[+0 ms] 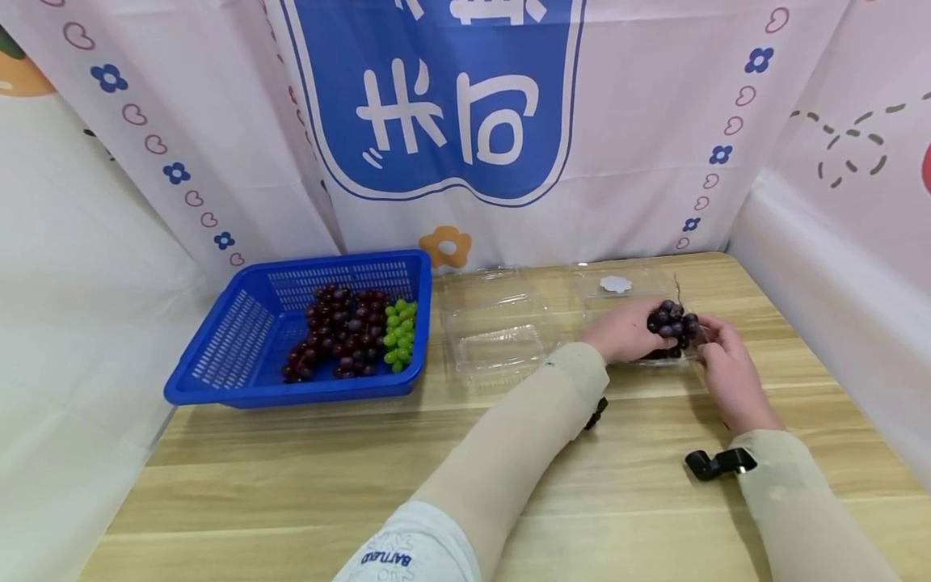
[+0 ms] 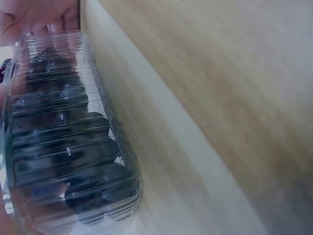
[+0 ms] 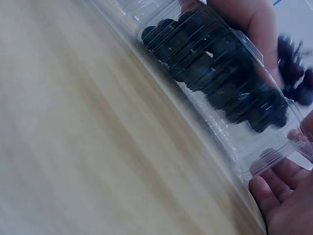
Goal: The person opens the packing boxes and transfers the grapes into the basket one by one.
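My left hand [image 1: 624, 330] reaches over a clear plastic clamshell box [image 1: 658, 361] at the right of the table and grips a bunch of dark grapes [image 1: 672, 322], its thin stem pointing up. More dark grapes [image 3: 210, 68] fill much of the box, seen through its ribbed wall in both wrist views. At the box's right end, my right hand [image 1: 730, 373] holds the wall, with its fingers [image 3: 279, 188] low around the corner in the right wrist view. The raised lid [image 1: 647, 279] leans back with a white label. Part of the left fingers is hidden by grapes.
To the left of the box stands another clear clamshell box [image 1: 502, 347], its lid raised. A blue plastic basket [image 1: 291, 394] at the far left holds dark red grapes [image 1: 349, 327] and green grapes [image 1: 400, 331]. A printed curtain [image 1: 618, 178] hangs behind the wooden table [image 1: 305, 485].
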`<state>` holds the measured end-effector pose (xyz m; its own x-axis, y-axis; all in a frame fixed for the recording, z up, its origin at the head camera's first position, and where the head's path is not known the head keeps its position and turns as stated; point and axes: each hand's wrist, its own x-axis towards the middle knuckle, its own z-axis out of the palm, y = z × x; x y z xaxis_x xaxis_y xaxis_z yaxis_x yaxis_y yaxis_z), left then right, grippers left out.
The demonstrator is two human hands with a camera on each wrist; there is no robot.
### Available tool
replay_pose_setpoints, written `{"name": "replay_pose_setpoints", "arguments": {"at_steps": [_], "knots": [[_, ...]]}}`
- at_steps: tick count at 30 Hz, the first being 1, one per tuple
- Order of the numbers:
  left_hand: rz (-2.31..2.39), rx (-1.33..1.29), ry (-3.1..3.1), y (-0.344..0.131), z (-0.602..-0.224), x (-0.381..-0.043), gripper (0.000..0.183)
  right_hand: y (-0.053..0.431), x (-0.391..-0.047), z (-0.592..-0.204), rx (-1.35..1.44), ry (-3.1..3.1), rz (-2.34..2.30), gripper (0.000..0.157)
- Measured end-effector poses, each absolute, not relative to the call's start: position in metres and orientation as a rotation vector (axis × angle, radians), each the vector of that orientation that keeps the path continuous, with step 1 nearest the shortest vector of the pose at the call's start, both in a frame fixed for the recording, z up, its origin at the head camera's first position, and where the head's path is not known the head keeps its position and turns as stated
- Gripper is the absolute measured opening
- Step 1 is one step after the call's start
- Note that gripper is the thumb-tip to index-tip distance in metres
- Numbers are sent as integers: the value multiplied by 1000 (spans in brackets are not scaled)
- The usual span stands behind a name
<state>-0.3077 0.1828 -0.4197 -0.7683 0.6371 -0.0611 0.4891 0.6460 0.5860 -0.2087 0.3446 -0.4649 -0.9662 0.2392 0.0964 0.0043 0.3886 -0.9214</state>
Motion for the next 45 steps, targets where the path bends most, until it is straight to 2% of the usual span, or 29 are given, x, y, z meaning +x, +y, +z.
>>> {"name": "replay_pose_setpoints", "arguments": {"at_steps": [6,13,19,22,32,45], "knots": [[1423,755,2438,166,-415,-310,60,344,-210,-465,-184,-2438,1639,54],[1862,572,2210,152,-398,-306,56,344,-211,-466,-148,-2453,1618,52],[2226,635,1856,141,-369,-302,42,344,-211,-467,-156,-2463,1618,52],[2352,690,1696,130,-350,-301,42,343,-211,-467,-166,-2463,1627,52],[2268,895,1893,53,-281,-309,40,343,-209,-464,-178,-2484,1611,53],[1969,771,2455,-75,-243,-327,45,343,-209,-466,-164,-2491,1604,52]]}}
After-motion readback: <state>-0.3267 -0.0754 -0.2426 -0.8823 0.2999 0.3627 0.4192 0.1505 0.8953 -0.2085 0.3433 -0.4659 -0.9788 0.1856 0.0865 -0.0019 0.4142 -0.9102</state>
